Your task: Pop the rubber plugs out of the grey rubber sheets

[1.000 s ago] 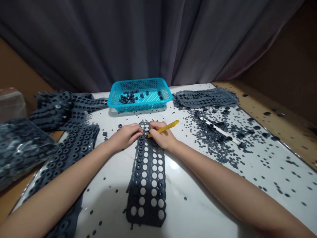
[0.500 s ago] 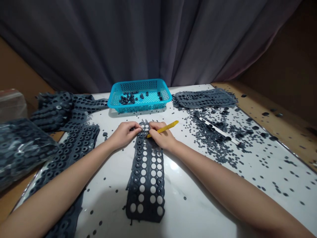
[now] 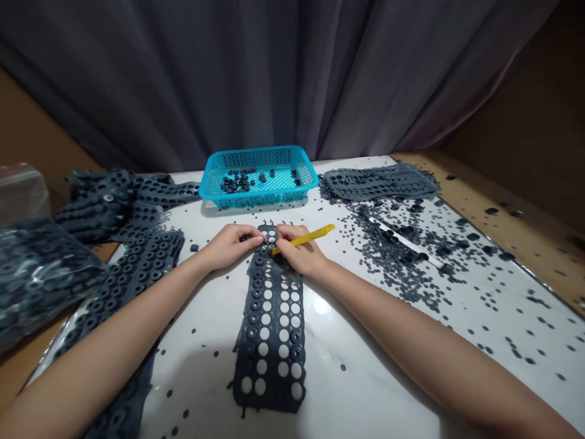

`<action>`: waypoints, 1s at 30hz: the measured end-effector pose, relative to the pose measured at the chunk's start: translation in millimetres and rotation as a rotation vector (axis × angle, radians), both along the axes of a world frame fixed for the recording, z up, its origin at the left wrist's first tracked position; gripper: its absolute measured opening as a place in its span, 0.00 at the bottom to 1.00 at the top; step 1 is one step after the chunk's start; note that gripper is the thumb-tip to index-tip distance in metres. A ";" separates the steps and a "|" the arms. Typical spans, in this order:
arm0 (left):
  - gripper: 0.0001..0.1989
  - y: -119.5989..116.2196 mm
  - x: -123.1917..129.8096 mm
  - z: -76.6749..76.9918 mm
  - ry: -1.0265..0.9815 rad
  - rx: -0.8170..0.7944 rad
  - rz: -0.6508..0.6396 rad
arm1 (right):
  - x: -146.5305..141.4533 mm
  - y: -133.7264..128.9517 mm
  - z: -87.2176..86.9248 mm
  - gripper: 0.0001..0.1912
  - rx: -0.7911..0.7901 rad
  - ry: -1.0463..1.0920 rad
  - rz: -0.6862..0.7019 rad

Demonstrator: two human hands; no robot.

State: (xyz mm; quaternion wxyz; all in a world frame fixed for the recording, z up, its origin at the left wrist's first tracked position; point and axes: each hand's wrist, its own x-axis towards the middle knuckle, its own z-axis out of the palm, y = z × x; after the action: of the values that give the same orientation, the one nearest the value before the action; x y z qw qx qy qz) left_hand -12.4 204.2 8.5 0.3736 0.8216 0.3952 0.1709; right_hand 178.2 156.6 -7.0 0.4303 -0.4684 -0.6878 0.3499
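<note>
A dark rubber sheet (image 3: 273, 341) with rows of round holes lies lengthwise on the table in front of me. Some of its places still carry ring-shaped rubber parts, mostly along the left row. At the far end, my left hand (image 3: 232, 245) is closed, thumb and forefinger pinched at the sheet's left edge; dark rubber shows under the curled fingers, but exactly what is pinched is too small to make out. My right hand (image 3: 299, 249) grips a yellow pen-like tool (image 3: 315, 235), slanted with its lower tip against the sheet near the left fingertips.
A blue basket (image 3: 258, 198) holding several small dark rings stands behind the hands. Stacked perforated sheets (image 3: 379, 182) lie at the back right, above scattered dark discs and a white strip (image 3: 406, 242). Ringed sheets (image 3: 137, 262) and a filled plastic bag (image 3: 41, 274) sit on the left.
Both hands stay at the sheet's far end with almost the same grip. The yellow tool's upper end has shifted very slightly to the right.
</note>
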 end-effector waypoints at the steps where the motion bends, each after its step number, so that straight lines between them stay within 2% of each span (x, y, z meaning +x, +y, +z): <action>1: 0.17 1.2 -0.9 -0.5 -0.003 -0.005 -0.010 | 0.1 -0.1 -0.3 0.11 0.012 0.000 0.008; 10: 0.19 5.0 -4.7 -1.5 -0.032 -0.082 -0.057 | 1.3 -0.2 -0.5 0.11 0.093 -0.039 0.061; 17: 0.13 -2.0 -1.8 5.6 -0.011 -0.040 -0.039 | 2.0 -2.5 0.8 0.10 0.090 -0.041 0.084; 20: 0.09 -8.0 -0.4 7.2 -0.013 0.006 0.015 | 1.3 -3.8 3.8 0.09 0.060 -0.004 0.023; 23: 0.06 -12.1 -1.1 10.4 -0.029 0.059 -0.007 | 3.6 -2.0 14.2 0.09 0.017 0.052 -0.061; 27: 0.06 -13.0 -4.1 18.5 0.006 0.139 -0.186 | 8.4 -7.2 44.1 0.05 0.050 0.100 -0.111; 29: 0.07 -12.2 -4.9 22.0 0.041 0.182 -0.253 | 5.0 -24.8 57.3 0.05 0.128 0.091 -0.036; 30: 0.07 -11.8 -5.0 23.1 0.059 0.188 -0.270 | 0.9 -38.7 60.3 0.08 0.153 0.038 0.065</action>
State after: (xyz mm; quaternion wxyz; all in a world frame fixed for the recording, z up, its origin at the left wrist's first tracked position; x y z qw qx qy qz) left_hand -17.4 192.5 31.7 0.3032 0.9032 0.2741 0.1311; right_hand 179.2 117.9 53.3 0.4662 -0.4046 -0.7191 0.3190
